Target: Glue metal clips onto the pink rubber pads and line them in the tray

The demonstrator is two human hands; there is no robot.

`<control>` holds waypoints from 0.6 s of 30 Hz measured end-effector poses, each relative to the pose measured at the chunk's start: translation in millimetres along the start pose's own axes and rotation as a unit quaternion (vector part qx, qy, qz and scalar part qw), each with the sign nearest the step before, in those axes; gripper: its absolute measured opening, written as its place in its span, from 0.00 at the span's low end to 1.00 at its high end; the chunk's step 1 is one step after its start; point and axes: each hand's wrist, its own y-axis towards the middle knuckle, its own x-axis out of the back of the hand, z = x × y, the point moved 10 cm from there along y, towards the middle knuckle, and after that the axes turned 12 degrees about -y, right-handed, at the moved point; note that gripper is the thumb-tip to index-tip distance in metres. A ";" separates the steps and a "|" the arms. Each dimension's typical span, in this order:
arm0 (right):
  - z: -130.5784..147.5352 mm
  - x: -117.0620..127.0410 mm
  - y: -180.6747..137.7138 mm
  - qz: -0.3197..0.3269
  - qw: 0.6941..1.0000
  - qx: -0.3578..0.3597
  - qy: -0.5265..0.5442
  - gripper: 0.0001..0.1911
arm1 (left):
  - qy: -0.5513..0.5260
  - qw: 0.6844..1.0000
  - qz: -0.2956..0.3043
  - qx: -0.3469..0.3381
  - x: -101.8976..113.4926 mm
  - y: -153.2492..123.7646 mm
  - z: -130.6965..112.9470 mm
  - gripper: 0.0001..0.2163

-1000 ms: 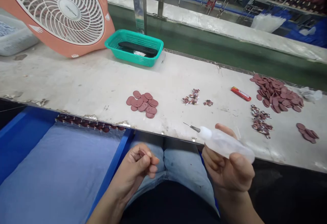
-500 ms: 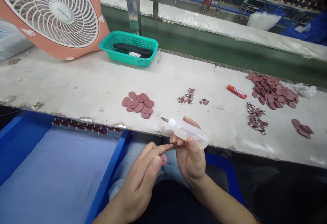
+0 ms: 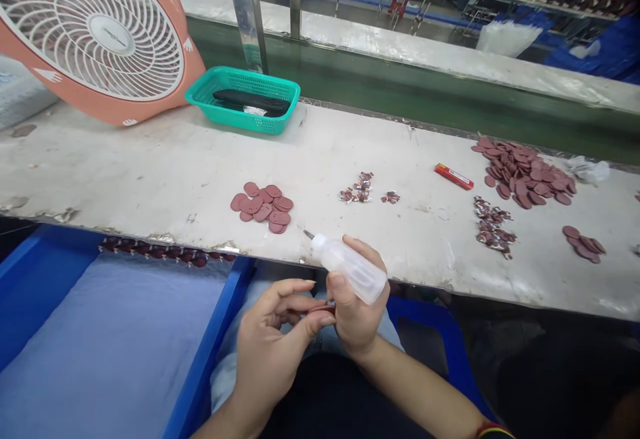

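Observation:
Just below the bench edge, my left hand [image 3: 273,339] pinches a reddish-brown oval piece [image 3: 320,308] between thumb and fingers, its thin edge turned towards me. My right hand [image 3: 360,305] is wrapped round a clear needle-tip squeeze bottle [image 3: 350,267], tilted with its needle pointing up and left. Some right fingers meet the oval piece, though the contact is partly hidden. On the bench beyond the needle lies a pile of oval pieces [image 3: 263,207]. Small brown-and-silver parts [image 3: 357,189] lie to its right.
An orange fan [image 3: 135,112] and a green basket [image 3: 240,122] stand at the back left. Rightwards lie a red packet [image 3: 454,177], a larger pile of ovals [image 3: 525,172], more small parts [image 3: 493,229] and a few ovals [image 3: 583,243]. A blue bin [image 3: 210,345] sits at lower left.
The oval piece has turned from face-on to edge-on in my left hand. My right hand has closed round the bottle and come against the piece. The view has shifted slightly.

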 end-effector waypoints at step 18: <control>12.6 14.1 2.8 0.029 0.992 0.008 0.123 0.23 | -0.198 0.977 0.077 -0.013 0.8 2.2 0.3 0.12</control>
